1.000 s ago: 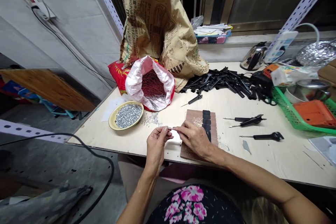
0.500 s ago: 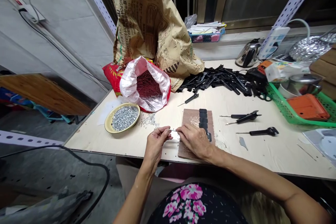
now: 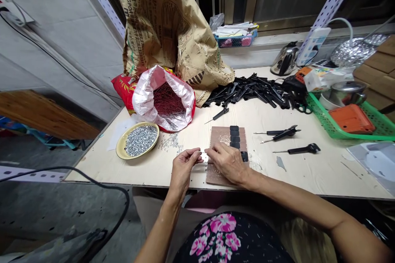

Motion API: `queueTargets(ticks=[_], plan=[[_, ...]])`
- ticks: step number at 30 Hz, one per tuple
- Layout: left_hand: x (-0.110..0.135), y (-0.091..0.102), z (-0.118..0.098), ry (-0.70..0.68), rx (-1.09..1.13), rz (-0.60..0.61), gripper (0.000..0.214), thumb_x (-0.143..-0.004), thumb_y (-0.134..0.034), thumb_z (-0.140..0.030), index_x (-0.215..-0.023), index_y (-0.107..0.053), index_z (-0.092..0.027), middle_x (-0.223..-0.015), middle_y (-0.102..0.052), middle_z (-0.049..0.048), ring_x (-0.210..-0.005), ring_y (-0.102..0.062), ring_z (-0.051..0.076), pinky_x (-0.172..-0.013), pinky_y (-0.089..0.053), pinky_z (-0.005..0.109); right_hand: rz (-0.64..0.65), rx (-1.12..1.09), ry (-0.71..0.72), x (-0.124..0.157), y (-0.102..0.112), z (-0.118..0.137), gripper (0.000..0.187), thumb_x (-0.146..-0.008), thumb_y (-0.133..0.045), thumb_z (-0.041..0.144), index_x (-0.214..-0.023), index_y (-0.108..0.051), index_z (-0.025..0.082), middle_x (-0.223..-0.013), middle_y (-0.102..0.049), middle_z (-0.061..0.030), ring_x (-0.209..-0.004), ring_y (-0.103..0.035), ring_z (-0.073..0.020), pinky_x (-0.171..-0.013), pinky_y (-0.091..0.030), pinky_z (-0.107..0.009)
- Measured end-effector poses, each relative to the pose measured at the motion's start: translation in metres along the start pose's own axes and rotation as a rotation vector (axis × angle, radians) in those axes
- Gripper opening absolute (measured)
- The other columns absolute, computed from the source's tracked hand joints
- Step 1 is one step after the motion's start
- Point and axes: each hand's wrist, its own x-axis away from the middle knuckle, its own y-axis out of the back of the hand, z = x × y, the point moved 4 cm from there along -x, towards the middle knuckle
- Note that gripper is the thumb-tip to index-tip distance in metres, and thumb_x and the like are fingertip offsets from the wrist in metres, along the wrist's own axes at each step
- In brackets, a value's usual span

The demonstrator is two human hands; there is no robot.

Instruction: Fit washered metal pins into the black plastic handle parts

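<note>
While both hands meet at the near edge of the pale wooden surface [image 3: 308,172], a thin metal pin [image 3: 203,153] spans the small gap between them. The left hand [image 3: 182,165] has its fingertips pinched together on the pin's left end; the right hand [image 3: 226,161] has its fingers closed on the other end, resting over the near left corner of a brown board [image 3: 222,135]. The pin is too fine to tell more, though it seems to lie level, at about 6 o'clock on the surface and just off the board's left edge.

On the board a short column of black blocks [image 3: 235,139] runs from its far edge toward the right hand. At 10 o'clock from the hands sits a yellow dish [image 3: 137,145] heaped with small silvery pieces, with a loose scatter of silvery pieces [image 3: 170,143] just to its right. Beyond that, at 11 o'clock, a red and white bag [image 3: 163,98] lies open, showing a bundle of dark red pins, and a big brown paper sack [image 3: 166,24] stands behind it. At 1 o'clock a pile of black handles [image 3: 256,92] spreads across the far side; nearer, at 2 o'clock, three finished black-handled tools [image 3: 284,137] lie apart from the board. A green basket [image 3: 345,133] sits at the far right.
</note>
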Motion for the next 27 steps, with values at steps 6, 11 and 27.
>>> queueTargets(ticks=[6, 11, 27], plan=[[-0.001, 0.0, 0.002, -0.041, -0.06, 0.007, 0.027, -0.069, -0.073, -0.031, -0.087, -0.069, -0.012, -0.071, -0.066, 0.0018, -0.063, -0.062, 0.011, -0.067, -0.05, 0.024, 0.046, -0.113, -0.077, 0.0, -0.003, -0.002, 0.024, -0.097, -0.039, 0.026, -0.094, -0.062, 0.019, -0.085, -0.061, -0.0047, -0.08, -0.056, -0.0149, -0.063, -0.035, -0.025], [-0.005, -0.002, 0.006, -0.035, -0.063, 0.027, 0.028, -0.068, -0.074, -0.031, -0.086, -0.069, -0.012, -0.07, -0.067, 0.002, -0.062, -0.061, 0.011, -0.066, -0.05, 0.024, 0.14, -0.319, -0.16, 0.002, -0.006, -0.007, 0.022, -0.097, -0.039, 0.028, -0.101, -0.058, 0.019, -0.091, -0.061, -0.0039, -0.076, -0.057, -0.0124, -0.063, -0.038, -0.023], [-0.01, -0.013, 0.012, 0.05, 0.051, -0.007, 0.034, -0.06, -0.079, -0.032, -0.083, -0.068, -0.011, -0.067, -0.064, 0.001, -0.058, -0.058, 0.01, -0.063, -0.049, 0.024, 0.052, -0.335, -0.115, 0.002, -0.011, -0.017, 0.018, -0.093, -0.044, 0.02, -0.103, -0.058, 0.017, -0.096, -0.057, -0.0069, -0.084, -0.057, -0.0151, -0.072, -0.046, -0.026]])
